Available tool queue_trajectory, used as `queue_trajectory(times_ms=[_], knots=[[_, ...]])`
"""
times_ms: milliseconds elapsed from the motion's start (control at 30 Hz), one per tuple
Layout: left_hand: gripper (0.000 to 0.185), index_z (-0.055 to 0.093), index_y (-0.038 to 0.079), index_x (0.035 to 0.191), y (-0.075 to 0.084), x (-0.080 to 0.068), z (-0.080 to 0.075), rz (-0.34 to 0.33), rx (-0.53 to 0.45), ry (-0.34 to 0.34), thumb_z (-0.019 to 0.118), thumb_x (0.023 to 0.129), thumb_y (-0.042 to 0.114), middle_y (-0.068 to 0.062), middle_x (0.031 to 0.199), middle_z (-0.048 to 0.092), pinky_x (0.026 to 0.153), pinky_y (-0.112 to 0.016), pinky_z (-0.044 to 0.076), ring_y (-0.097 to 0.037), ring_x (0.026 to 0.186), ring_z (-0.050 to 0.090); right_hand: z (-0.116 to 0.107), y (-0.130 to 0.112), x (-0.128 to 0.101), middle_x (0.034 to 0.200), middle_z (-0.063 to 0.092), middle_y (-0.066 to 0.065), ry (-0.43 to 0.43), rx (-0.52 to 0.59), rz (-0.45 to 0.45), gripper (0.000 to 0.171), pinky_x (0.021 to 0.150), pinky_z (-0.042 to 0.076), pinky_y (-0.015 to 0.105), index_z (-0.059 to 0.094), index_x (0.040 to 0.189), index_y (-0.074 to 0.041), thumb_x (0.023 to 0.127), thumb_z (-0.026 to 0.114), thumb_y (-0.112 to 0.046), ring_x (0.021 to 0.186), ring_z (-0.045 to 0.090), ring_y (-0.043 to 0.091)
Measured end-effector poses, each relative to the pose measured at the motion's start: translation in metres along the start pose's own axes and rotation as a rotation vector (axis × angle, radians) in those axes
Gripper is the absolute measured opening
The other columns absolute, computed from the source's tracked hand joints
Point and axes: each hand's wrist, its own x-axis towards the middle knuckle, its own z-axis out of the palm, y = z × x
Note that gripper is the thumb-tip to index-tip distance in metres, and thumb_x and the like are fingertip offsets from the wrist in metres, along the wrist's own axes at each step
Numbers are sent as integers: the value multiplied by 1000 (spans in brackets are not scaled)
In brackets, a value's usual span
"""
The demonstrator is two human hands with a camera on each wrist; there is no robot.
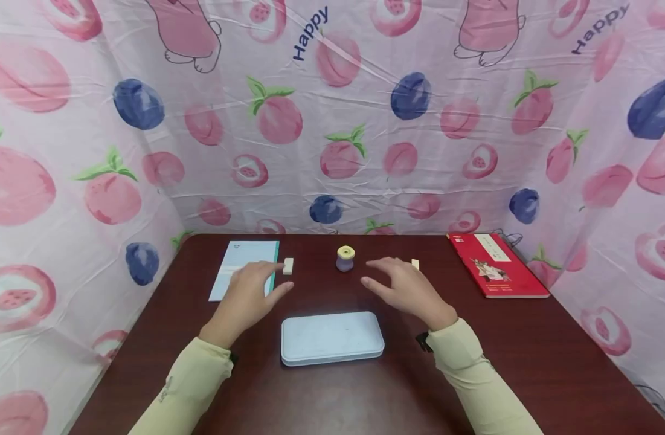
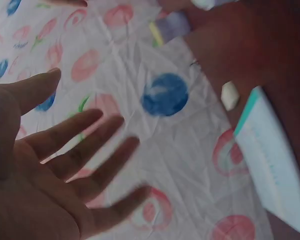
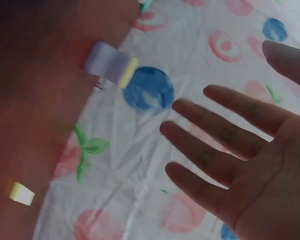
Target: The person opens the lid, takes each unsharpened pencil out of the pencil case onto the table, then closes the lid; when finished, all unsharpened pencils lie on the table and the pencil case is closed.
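Both hands, left hand (image 1: 249, 294) and right hand (image 1: 405, 289), hover beyond the tin case (image 1: 332, 337).

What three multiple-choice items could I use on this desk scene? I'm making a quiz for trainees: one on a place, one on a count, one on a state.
1. Where does the red book lie?
A. at the table's far right
B. on the tin case
C. under the left hand

2. How many small pale erasers lie on the table?
A. none
B. two
C. five

3. How is the tin case?
A. lid open
B. lid shut
C. standing on end

Answers:
1 A: the book sits by the right curtain, apart from the other things.
2 B: one eraser lies by the notepad, another beyond the right hand.
3 B: the case lies flat and closed between both hands; the left hand is spread and holds nothing, like the right.
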Motion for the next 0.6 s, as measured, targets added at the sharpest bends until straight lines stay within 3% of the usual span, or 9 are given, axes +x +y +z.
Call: queue_trajectory(times_ms=[100,233,333,500,600], knots=[[37,75,8,125,1,-10,8,0,-50,-46,78,99,34,-11,125,76,107,-55,55,-32,122,68,7,5,-7,132,74,11,-39,28,-25,47,107,57,53,73,134,-11,97,78,-40,125,70,30],[37,76,12,121,-1,-26,20,-9,-68,-125,80,97,38,-4,118,71,101,-47,59,-25,114,67,17,11,-20,130,75,7,-96,37,-67,47,104,60,50,73,133,-11,96,79,-39,121,71,26],[55,72,11,132,-4,-37,27,0,-47,-180,82,93,48,-8,130,65,104,-49,58,-26,120,63,25,14,-31,134,72,5,-132,31,-98,51,104,60,49,71,138,-13,96,79,-41,124,70,24],[95,53,7,155,-9,-50,40,-1,-60,-289,83,85,64,-18,161,48,115,-59,49,-39,145,52,35,19,-46,151,63,7,-198,16,-177,67,111,55,53,60,152,-16,96,75,-51,138,62,27],[110,42,9,163,-9,-54,46,-19,-84,-361,84,81,68,-19,168,41,119,-67,42,-42,153,43,41,21,-52,158,57,7,-248,-4,-216,74,114,53,55,55,157,-19,97,71,-60,144,57,27]])
